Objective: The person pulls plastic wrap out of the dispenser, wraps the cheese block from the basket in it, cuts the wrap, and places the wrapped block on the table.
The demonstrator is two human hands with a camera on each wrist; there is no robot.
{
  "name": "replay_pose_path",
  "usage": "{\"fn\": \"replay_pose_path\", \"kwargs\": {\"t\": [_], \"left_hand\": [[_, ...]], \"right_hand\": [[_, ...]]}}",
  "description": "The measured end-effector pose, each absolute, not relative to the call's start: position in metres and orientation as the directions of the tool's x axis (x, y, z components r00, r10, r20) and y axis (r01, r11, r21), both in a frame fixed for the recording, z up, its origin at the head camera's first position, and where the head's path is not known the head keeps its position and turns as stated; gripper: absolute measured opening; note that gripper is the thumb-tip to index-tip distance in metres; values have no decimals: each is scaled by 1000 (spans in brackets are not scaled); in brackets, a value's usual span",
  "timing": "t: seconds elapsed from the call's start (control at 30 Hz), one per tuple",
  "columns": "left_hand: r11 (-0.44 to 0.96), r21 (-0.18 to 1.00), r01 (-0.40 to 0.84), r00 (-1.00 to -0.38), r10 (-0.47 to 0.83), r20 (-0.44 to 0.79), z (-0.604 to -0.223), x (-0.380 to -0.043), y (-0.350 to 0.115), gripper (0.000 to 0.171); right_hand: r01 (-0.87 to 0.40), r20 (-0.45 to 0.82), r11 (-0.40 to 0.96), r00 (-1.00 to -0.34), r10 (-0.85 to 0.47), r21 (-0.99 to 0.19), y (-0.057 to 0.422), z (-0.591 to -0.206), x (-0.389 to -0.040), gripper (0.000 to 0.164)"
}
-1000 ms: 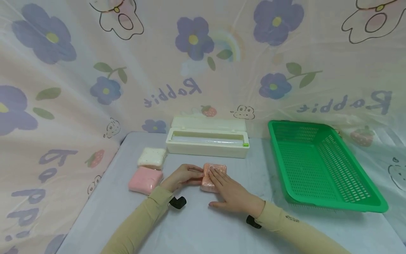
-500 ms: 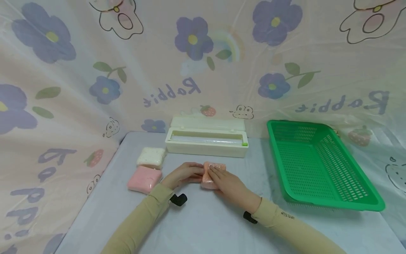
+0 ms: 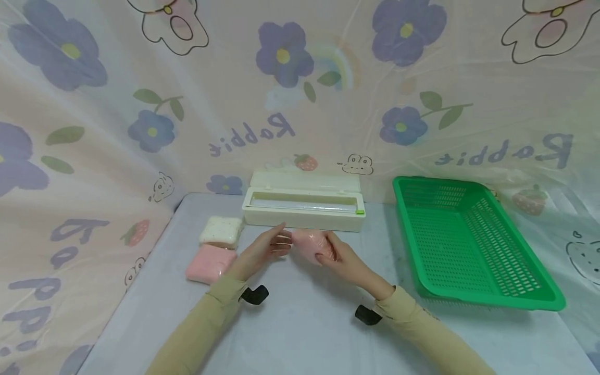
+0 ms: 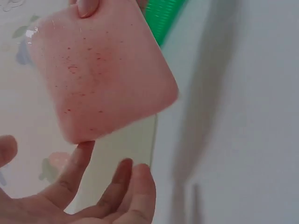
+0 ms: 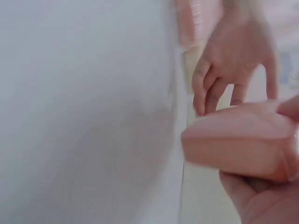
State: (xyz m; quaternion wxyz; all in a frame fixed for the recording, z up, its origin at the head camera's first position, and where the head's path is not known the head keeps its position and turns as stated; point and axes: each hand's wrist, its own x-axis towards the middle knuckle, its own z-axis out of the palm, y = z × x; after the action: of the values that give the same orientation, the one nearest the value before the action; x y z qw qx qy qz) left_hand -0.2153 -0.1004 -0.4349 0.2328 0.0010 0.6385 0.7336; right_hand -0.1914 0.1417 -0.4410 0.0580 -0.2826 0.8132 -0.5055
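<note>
A pink soap bar (image 3: 310,244) in shiny clear film is held off the table, tilted, by my right hand (image 3: 350,264), thumb on one face and fingers on the other. Its broad face, dotted with small red specks, turns towards my left hand in the left wrist view. My left hand (image 3: 259,254) is at the bar's left side with fingers spread and loosely bent. One of its fingertips (image 4: 85,151) meets or nearly meets the bar's corner. On the left of the table lie a white speckled bar (image 3: 221,232) and another pink bar (image 3: 211,264), both wrapped.
Behind the hands stands a cream cling film box (image 3: 303,221), lid raised, a roll of film inside and a green slider at its right end. A green plastic basket (image 3: 487,300) occupies the right of the table. Printed cloth (image 3: 328,120) hangs behind and at the left.
My right hand, earlier flat on the bar, now grips it and has lifted it from the table, turned on edge. My left hand has drawn slightly left and its fingers have spread.
</note>
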Motion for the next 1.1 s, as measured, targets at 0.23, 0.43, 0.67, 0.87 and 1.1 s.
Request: {"fn": "replay_pose_path", "kwargs": {"t": [0.23,0.43,0.67,0.87,1.1], "left_hand": [[-173,919,-355,-889,367,-274,-419,-206,-116,61],[-192,919,-344,-890,379,-253,-412,-196,-132,63],[-135,915,-380,-899,286,-331,-412,-197,-151,65],[7,913,-409,-897,180,-403,-409,-201,-159,79],[74,891,-448,-878,151,-454,-409,-202,-161,84]], "right_hand": [[21,-67,109,-894,-442,-994,134,-440,-197,50],[128,-156,95,-901,-406,-987,120,-449,-205,52],[205,-214,66,-951,-225,-977,94,-454,-206,53],[186,-199,73,-945,-260,-980,75,-453,-207,38],[180,-223,167,-928,-297,-969,69,-428,-195,33]]}}
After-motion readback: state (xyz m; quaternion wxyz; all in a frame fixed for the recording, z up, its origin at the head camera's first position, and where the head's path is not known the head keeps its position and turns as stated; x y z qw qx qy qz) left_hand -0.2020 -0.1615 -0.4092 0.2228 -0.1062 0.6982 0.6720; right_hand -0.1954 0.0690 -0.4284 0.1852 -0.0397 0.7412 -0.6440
